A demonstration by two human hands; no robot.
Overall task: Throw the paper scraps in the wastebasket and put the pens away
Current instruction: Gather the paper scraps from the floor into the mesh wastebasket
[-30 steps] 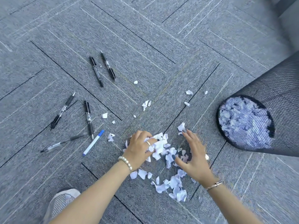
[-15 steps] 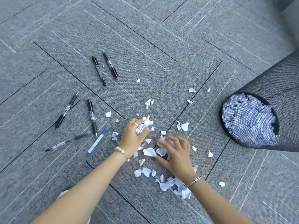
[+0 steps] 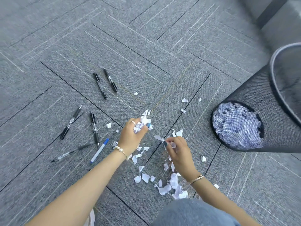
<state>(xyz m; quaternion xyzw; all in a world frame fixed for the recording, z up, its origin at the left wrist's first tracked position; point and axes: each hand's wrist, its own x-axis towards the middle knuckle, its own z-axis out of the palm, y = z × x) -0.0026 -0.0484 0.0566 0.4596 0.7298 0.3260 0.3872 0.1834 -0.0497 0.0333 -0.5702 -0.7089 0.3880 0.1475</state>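
White paper scraps point(image 3: 169, 187) lie scattered on the grey carpet in front of me. My left hand point(image 3: 132, 136) is raised above the floor, closed on a bunch of scraps point(image 3: 143, 122). My right hand point(image 3: 178, 150) pinches a few scraps between its fingertips, just right of the left hand. The black mesh wastebasket point(image 3: 254, 88) stands at the right, with scraps showing through its bottom. Several black pens lie to the left, two point(image 3: 105, 83) farther off, others point(image 3: 93, 126) nearer, plus a white pen with a blue cap point(image 3: 99, 150).
Loose single scraps point(image 3: 184, 100) lie between my hands and the wastebasket. My knee in blue jeans point(image 3: 195, 212) fills the bottom edge. A dark grey wall base point(image 3: 273, 8) runs across the top right corner.
Both hands have lifted off the floor with scraps in them. The heap between the hands is smaller and more spread out. The view has shifted, showing the wastebasket's rim.
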